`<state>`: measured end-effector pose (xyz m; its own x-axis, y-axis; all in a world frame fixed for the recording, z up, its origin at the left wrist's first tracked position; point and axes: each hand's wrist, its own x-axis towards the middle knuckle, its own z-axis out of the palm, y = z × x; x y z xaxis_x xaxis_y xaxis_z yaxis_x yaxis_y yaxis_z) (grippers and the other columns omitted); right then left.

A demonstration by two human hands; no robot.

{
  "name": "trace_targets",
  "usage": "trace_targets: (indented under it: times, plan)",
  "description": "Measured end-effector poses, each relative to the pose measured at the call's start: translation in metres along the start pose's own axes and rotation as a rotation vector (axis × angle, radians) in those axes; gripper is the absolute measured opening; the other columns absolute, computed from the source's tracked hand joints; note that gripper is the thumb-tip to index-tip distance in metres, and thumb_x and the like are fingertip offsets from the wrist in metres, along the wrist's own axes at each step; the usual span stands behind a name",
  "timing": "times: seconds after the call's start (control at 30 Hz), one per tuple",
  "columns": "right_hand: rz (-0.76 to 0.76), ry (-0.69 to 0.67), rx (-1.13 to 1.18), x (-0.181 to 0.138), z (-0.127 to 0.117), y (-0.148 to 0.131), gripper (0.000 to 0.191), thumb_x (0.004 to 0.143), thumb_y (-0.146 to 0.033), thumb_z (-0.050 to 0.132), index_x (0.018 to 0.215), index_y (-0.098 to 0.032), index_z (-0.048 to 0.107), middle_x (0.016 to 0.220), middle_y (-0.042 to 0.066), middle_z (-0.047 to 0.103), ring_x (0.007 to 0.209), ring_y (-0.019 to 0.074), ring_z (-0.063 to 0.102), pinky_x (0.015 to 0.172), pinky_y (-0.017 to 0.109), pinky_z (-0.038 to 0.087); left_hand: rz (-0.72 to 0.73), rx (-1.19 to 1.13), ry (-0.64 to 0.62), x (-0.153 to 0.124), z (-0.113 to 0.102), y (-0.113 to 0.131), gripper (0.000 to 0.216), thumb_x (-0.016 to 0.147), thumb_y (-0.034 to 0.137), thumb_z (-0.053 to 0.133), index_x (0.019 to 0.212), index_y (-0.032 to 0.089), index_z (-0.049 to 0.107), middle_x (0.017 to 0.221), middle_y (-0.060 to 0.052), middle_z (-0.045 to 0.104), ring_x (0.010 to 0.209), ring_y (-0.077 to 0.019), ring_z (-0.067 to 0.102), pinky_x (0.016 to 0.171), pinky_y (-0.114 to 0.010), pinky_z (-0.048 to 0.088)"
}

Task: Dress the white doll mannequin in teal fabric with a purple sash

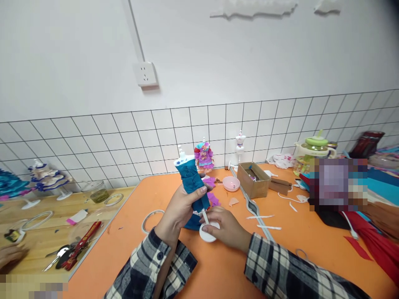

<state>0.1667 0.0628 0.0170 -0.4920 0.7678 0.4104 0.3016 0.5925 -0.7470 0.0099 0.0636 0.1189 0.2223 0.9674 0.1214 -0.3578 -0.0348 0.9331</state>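
A small white doll-size dress form (183,157) is wrapped in dark teal cloth (189,176) and leans to the left above the table. My left hand (181,205) is closed around its lower body, thumb across the cloth. My right hand (227,224) grips the form's stand low down, its fingers at the thin pole and round white base (207,236). More blue cloth (192,223) lies beneath the form. Beside my left wrist is a white ring (146,222). Purple cloth scraps (213,199) lie just behind the form.
Behind stand a dress form in a purple ruffled dress (204,157) and a bare white form (240,143). Right of my hands are a pink bowl (231,183), a cardboard box (258,191) and a long zipper (252,207). Scissors (59,255) lie left; a co-worker's hand (11,257) rests there.
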Motion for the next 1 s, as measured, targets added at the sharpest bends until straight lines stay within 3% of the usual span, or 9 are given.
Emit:
trace_targets:
  times: [0.13,0.3,0.4,0.5,0.57,0.6,0.73,0.83,1.0]
  plan:
    - [0.027,-0.048,-0.009,0.000,0.000,0.007,0.019,0.090,-0.032,0.062,0.091,-0.020,0.076,0.094,0.006,0.072,0.092,0.0200,0.062,0.086,0.033,0.043,0.057,0.123,0.013,0.001,-0.001,-0.001,0.049,0.069,0.028,0.083,0.112,0.018,0.063,0.102,-0.008,0.072,0.089,-0.0217,0.068,0.081,-0.034,0.051]
    - [0.115,0.071,-0.177,0.002,-0.005,0.018,0.018,0.086,-0.035,0.068,0.083,-0.020,0.076,0.095,0.006,0.065,0.093,0.0188,0.057,0.081,0.030,0.042,0.096,0.384,-0.131,0.004,-0.002,-0.003,0.061,0.069,0.037,0.082,0.122,0.017,0.060,0.121,-0.015,0.066,0.114,-0.0313,0.060,0.095,-0.043,0.047]
    - [0.180,0.091,-0.233,0.009,-0.018,0.032,0.022,0.090,-0.031,0.061,0.081,-0.016,0.074,0.082,0.003,0.061,0.077,0.0148,0.055,0.071,0.026,0.040,0.183,0.547,-0.019,-0.003,-0.012,-0.017,0.077,0.073,0.039,0.079,0.139,0.021,0.044,0.136,-0.017,0.055,0.129,-0.0321,0.049,0.104,-0.046,0.041]
    - [0.222,0.124,-0.304,0.016,-0.036,0.051,0.026,0.093,-0.029,0.055,0.081,-0.014,0.072,0.083,0.004,0.062,0.078,0.0152,0.056,0.072,0.026,0.038,0.241,0.704,0.126,-0.027,-0.035,-0.044,0.069,0.086,0.039,0.065,0.146,0.026,0.032,0.145,-0.017,0.046,0.132,-0.0300,0.047,0.104,-0.048,0.041]
    - [0.262,0.142,-0.348,0.021,-0.044,0.066,0.030,0.094,-0.030,0.051,0.077,-0.013,0.070,0.082,0.005,0.063,0.079,0.0161,0.057,0.071,0.026,0.038,0.334,0.954,0.029,-0.049,-0.053,-0.065,0.049,0.088,0.033,0.062,0.135,0.026,0.048,0.135,-0.014,0.055,0.126,-0.0306,0.052,0.105,-0.051,0.041]
    - [0.283,0.145,-0.366,0.022,-0.046,0.073,0.031,0.094,-0.030,0.051,0.076,-0.013,0.069,0.081,0.006,0.064,0.079,0.0164,0.057,0.071,0.026,0.038,0.371,1.091,-0.102,-0.059,-0.061,-0.074,0.043,0.088,0.030,0.061,0.130,0.027,0.053,0.133,-0.013,0.057,0.126,-0.0310,0.051,0.106,-0.052,0.040]
    - [0.379,0.124,-0.428,0.025,-0.042,0.097,0.028,0.093,-0.029,0.053,0.075,-0.013,0.066,0.075,0.005,0.066,0.071,0.0150,0.058,0.064,0.025,0.038,0.353,1.427,-0.522,-0.080,-0.071,-0.095,0.038,0.093,0.022,0.051,0.131,0.030,0.052,0.133,-0.007,0.057,0.126,-0.0265,0.050,0.108,-0.047,0.041]
    - [0.434,0.106,-0.492,0.026,-0.035,0.107,0.025,0.095,-0.032,0.053,0.085,-0.013,0.066,0.081,0.004,0.066,0.075,0.0149,0.061,0.070,0.029,0.047,0.360,1.489,-0.584,-0.076,-0.063,-0.097,0.035,0.093,0.016,0.045,0.125,0.026,0.054,0.127,-0.007,0.058,0.121,-0.0229,0.053,0.110,-0.044,0.039]
    - [0.466,0.122,-0.591,0.026,-0.028,0.105,0.031,0.094,-0.035,0.058,0.118,-0.015,0.059,0.116,0.008,0.062,0.100,0.0205,0.062,0.086,0.042,0.054,0.422,1.519,-0.602,-0.068,-0.058,-0.095,0.033,0.093,0.018,0.045,0.123,0.026,0.055,0.120,-0.006,0.060,0.118,-0.0217,0.054,0.118,-0.052,0.022]
